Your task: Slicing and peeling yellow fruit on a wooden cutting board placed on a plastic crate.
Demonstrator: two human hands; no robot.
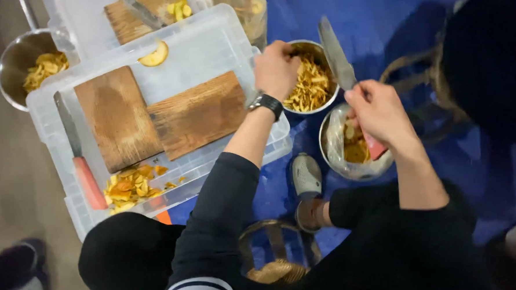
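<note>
While the scene is viewed from above, a person is shown seated on a blue floor covering (pixel 380 18) beside an overturned clear plastic bin (pixel 207 37) that serves as a work surface. Two wooden cutting boards (pixel 117 116) are laid on it, touching at one edge, and both are bare. A heap of yellow-orange peelings (pixel 129 188) is left at the bin's near edge, just beside a second red-handled knife (pixel 79 164) lying flat. The steel bowl of cut strips (pixel 310 82) is seen nearly full, which suggests that much of the cutting is done; a bag-lined bowl (pixel 351 147) below it holds further yellow pieces, so some work may remain. Another bowl of strips (pixel 28 65) stands at the far left.

The left hand (pixel 275 69) is curled over the near rim of the full bowl, fingers closed on or inside it; whether strips are pinched cannot be told. The right hand (pixel 378 113) is wrapped firmly around the red handle of a cleaver (pixel 335 54), whose blade is raised, pointing away, above the two bowls.
</note>
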